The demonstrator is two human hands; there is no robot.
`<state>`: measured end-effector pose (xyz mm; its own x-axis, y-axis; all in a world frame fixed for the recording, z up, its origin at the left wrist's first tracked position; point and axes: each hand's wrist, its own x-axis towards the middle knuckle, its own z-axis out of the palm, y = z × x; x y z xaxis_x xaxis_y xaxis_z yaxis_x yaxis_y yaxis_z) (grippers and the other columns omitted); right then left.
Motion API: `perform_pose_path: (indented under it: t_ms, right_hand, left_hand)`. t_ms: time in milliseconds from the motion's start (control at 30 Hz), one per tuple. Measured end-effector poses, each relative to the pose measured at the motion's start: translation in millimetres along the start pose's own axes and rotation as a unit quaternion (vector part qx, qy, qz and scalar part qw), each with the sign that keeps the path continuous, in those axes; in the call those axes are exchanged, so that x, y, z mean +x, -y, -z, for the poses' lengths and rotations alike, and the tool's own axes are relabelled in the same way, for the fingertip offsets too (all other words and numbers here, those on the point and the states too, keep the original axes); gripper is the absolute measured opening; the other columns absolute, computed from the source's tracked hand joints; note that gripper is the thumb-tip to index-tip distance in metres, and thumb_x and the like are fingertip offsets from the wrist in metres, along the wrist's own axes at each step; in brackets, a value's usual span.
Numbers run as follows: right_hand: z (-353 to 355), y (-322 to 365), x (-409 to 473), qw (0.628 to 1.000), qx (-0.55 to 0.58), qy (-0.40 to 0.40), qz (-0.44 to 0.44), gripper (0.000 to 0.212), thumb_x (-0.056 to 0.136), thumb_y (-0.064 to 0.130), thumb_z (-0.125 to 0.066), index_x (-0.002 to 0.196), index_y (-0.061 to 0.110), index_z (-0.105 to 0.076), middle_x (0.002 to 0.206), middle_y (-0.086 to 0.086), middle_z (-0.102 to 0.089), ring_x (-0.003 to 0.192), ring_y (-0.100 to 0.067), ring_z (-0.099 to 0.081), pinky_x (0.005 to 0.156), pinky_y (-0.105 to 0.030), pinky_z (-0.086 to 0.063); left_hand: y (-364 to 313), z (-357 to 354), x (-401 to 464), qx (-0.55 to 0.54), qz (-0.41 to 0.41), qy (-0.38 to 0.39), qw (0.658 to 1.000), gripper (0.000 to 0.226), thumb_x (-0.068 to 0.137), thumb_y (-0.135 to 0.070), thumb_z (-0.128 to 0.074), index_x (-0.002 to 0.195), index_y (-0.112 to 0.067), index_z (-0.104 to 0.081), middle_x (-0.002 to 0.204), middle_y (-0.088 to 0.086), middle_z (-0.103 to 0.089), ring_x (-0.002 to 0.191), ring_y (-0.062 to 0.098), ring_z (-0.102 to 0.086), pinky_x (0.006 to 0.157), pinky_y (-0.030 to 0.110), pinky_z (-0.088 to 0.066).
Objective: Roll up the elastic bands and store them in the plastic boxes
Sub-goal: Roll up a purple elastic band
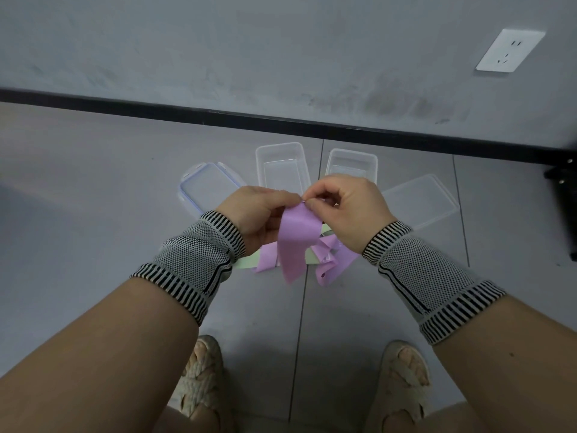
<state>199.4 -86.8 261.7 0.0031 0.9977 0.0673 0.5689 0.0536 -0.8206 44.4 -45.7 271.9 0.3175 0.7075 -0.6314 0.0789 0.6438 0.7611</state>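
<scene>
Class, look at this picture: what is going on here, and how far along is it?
A person stands over the floor, both hands pinching the top end of a purple band: left hand, right hand. The band hangs down unrolled. More bands lie on the floor below. Two open boxes sit beyond, nothing visible in them, with a lid on either side. Rolling is only starting.

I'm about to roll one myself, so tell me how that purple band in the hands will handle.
Probably floppy: the purple band hangs limp from where both hands pinch its top. Likely light, since fingertips alone hold it. Its smooth sheen suggests a roll could slip loose.
</scene>
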Motion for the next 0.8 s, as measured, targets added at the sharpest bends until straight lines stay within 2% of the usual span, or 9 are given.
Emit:
perform_pose_path:
  t_ms: [100, 167, 267, 333, 433, 533, 667, 800]
  right_hand:
    - [1, -2, 1, 0.990, 0.118, -0.003, -0.076, 0.023, 0.084, 0.005, -0.067, 0.073, 0.025, -0.068, 0.080, -0.005, -0.071, 0.075, -0.018, -0.067, 0.072, -0.029, -0.057]
    - [3, -2, 1, 0.973, 0.197, -0.001, -0.117, 0.020, 0.084, 0.003, -0.067, 0.076, 0.022, -0.069, 0.083, -0.012, -0.071, 0.078, -0.023, -0.069, 0.072, -0.036, -0.059]
    - [6, 0, 0, 0.954, 0.261, 0.003, -0.146, 0.014, 0.084, 0.000, -0.066, 0.080, 0.014, -0.068, 0.081, -0.014, -0.071, 0.074, -0.023, -0.070, 0.067, -0.035, -0.059]
    - [8, 2, 0, 0.952, 0.268, 0.004, -0.151, 0.011, 0.083, -0.001, -0.067, 0.079, 0.010, -0.067, 0.077, -0.013, -0.070, 0.069, -0.021, -0.069, 0.066, -0.036, -0.059]
    - [9, 1, 1, 0.950, 0.267, 0.000, -0.162, 0.013, 0.082, 0.001, -0.069, 0.074, 0.011, -0.068, 0.074, -0.013, -0.069, 0.071, -0.026, -0.068, 0.071, -0.045, -0.059]
    - [11, -1, 4, 0.953, 0.251, -0.008, -0.170, 0.017, 0.080, 0.001, -0.071, 0.070, 0.015, -0.070, 0.075, -0.015, -0.070, 0.074, -0.033, -0.068, 0.075, -0.051, -0.058]
    - [11, 0, 3, 0.958, 0.231, -0.008, -0.168, 0.016, 0.080, 0.000, -0.071, 0.072, 0.014, -0.070, 0.074, -0.013, -0.071, 0.070, -0.027, -0.069, 0.071, -0.047, -0.059]
    - [11, 1, 2, 0.968, 0.198, -0.008, -0.154, 0.014, 0.081, 0.000, -0.070, 0.075, 0.013, -0.069, 0.076, -0.014, -0.071, 0.069, -0.026, -0.071, 0.067, -0.041, -0.060]
  left_hand:
    - [0, -1, 1, 0.016, -0.028, 0.003, 0.999, 0.012, 0.087, -0.006, -0.060, 0.076, -0.004, -0.062, 0.058, 0.005, -0.061, 0.048, 0.012, -0.057, 0.048, 0.019, -0.049]
    - [1, -1, 2, 0.025, -0.054, 0.001, 0.998, 0.020, 0.088, -0.007, -0.060, 0.068, -0.008, -0.059, 0.055, 0.003, -0.056, 0.048, 0.012, -0.051, 0.049, 0.019, -0.045]
    - [2, -2, 2, 0.029, -0.080, 0.000, 0.996, 0.015, 0.089, -0.008, -0.060, 0.073, -0.009, -0.059, 0.078, 0.016, -0.056, 0.071, 0.023, -0.051, 0.062, 0.029, -0.044]
    - [2, -2, 2, 0.035, -0.088, -0.002, 0.995, 0.012, 0.089, -0.008, -0.059, 0.078, -0.008, -0.060, 0.086, 0.020, -0.057, 0.079, 0.027, -0.053, 0.067, 0.031, -0.048]
    - [3, -1, 2, 0.043, -0.104, -0.003, 0.994, 0.011, 0.089, -0.007, -0.059, 0.078, -0.008, -0.061, 0.077, 0.015, -0.061, 0.069, 0.024, -0.057, 0.061, 0.027, -0.053]
    - [4, -2, 2, 0.045, -0.104, -0.002, 0.994, 0.011, 0.089, -0.007, -0.060, 0.078, -0.008, -0.062, 0.077, 0.013, -0.062, 0.068, 0.022, -0.058, 0.061, 0.028, -0.054]
    - [4, -4, 3, 0.036, -0.088, 0.001, 0.995, 0.007, 0.087, -0.005, -0.061, 0.081, -0.006, -0.062, 0.081, 0.015, -0.063, 0.071, 0.025, -0.059, 0.064, 0.029, -0.054]
    - [3, -4, 2, 0.037, -0.078, -0.001, 0.996, 0.003, 0.086, -0.005, -0.063, 0.083, -0.004, -0.062, 0.086, 0.018, -0.065, 0.080, 0.028, -0.060, 0.075, 0.037, -0.053]
